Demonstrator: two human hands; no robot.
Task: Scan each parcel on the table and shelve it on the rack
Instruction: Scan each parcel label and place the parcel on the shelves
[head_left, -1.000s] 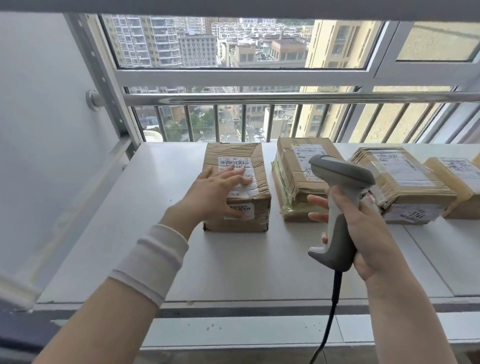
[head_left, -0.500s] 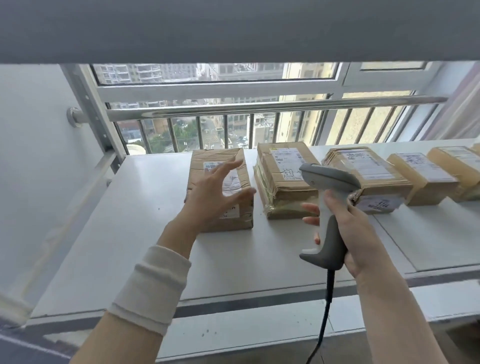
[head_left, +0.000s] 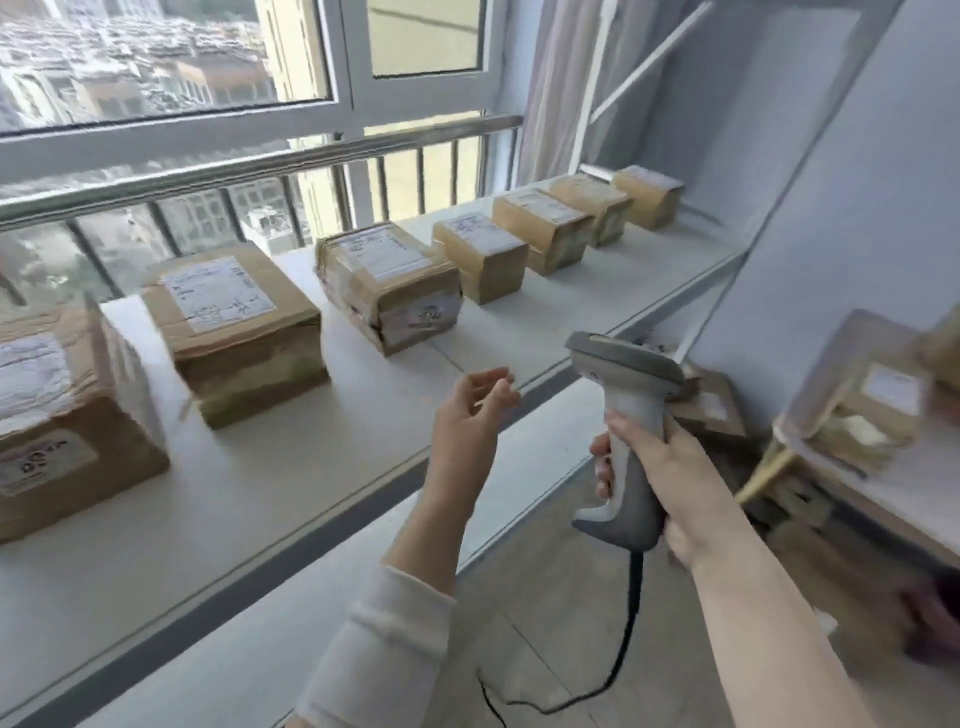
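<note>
Our right hand (head_left: 675, 483) grips scanner (head_left: 626, 415), left hand (head_left: 467, 421) open, empty — we square scanner on label of parcel (head_left: 387, 286) beyond left hand

The parcels (head_left: 236, 322) are brown cardboard with white labels (head_left: 218, 293) bearing dark print, some wrapped in glossy clear tape, on a white shelf (head_left: 311, 467). The scanner (head_left: 626, 441) is two-toned, dark grey head and grip over a pale grey body, with a black cable (head_left: 618, 665). The sleeve (head_left: 384, 654) is white, the wall (head_left: 857, 208) pale blue-grey, the window frame (head_left: 353, 57) white, the rail (head_left: 249, 166) silver.
</note>
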